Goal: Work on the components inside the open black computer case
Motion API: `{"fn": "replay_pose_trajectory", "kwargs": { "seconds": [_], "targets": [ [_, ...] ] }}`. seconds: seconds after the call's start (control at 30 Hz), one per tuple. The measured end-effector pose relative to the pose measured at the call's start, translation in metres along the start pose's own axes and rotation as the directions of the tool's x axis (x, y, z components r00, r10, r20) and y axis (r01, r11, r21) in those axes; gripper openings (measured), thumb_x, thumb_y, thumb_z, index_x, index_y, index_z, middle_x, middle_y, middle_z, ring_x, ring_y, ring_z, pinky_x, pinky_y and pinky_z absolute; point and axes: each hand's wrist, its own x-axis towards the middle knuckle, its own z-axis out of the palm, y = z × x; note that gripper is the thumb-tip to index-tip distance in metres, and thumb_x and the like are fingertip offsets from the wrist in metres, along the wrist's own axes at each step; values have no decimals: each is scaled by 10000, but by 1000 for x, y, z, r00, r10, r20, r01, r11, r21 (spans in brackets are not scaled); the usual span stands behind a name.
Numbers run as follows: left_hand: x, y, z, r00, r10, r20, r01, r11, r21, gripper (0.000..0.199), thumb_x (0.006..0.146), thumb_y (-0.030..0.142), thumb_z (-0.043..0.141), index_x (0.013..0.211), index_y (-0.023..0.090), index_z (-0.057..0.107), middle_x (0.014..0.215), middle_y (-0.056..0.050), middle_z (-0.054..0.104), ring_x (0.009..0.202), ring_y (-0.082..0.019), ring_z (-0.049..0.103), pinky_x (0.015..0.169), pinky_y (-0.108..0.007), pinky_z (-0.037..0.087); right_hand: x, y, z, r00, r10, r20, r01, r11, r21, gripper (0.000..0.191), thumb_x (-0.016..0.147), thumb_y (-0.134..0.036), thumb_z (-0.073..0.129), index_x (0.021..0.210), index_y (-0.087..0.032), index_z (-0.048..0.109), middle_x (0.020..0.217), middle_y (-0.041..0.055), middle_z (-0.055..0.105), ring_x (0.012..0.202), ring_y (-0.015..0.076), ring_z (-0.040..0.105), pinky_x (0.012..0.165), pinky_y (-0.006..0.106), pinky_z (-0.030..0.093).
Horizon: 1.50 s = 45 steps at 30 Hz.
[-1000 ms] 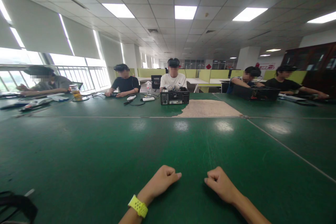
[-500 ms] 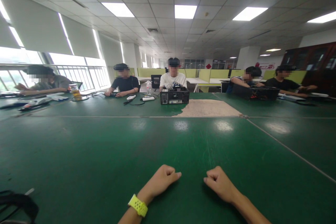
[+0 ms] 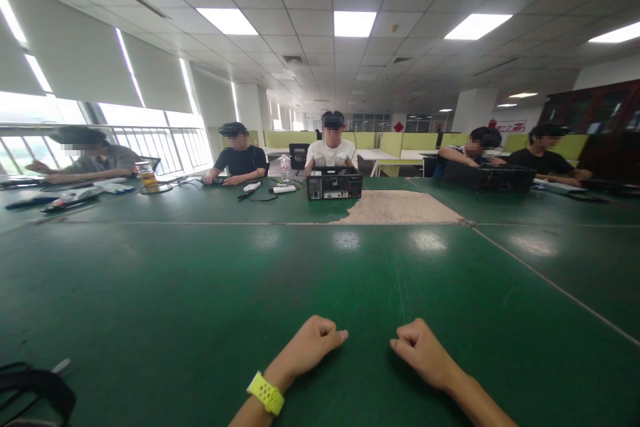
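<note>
My left hand (image 3: 314, 345) rests in a loose fist on the green tabletop (image 3: 210, 293), its thumb pointing right. A bright yellow-green band (image 3: 265, 393) circles that wrist. Facing it across a short gap is my right hand (image 3: 423, 351), also curled into a fist with the thumb toward the left. Neither fist shows anything in it, and the two do not touch. Only the tabletop lies directly around them.
Across the table, a person in a white shirt sits behind a black computer case (image 3: 335, 184). A bare tan patch (image 3: 405, 207) lies beside it. Another open case (image 3: 490, 175) stands at right. Far left are a cup (image 3: 147, 177) and tools; a black strap (image 3: 37, 390) lies near left.
The view has shifted very slightly; my fists keep the same pose. Across the table, the gloved hands seen above the computer case have dropped mostly out of sight behind it.
</note>
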Motion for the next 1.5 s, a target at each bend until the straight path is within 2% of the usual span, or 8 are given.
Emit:
{"fn": "replay_pose_trajectory", "kwargs": {
  "seconds": [1.3,1.5],
  "targets": [
    [-1,0,2,1000,5,5,-5,1000,25,490,801,591,466,568,193,303,530,68,223,482,-77,192,466,-268,157,0,-4,1,1000,-22,12,22,1000,-3,405,801,-264,481,508,-178,214,518,-58,174,492,71,210,503,235,211],
    [0,1,-3,1000,-2,13,2,999,38,486,808,587,452,572,195,288,535,68,218,484,-80,195,467,-263,169,-1,-4,1,1000,-15,12,15,1000,-2,407,800,-267,483,502,-180,220,510,-58,176,487,71,215,494,234,207]
  ]
}}
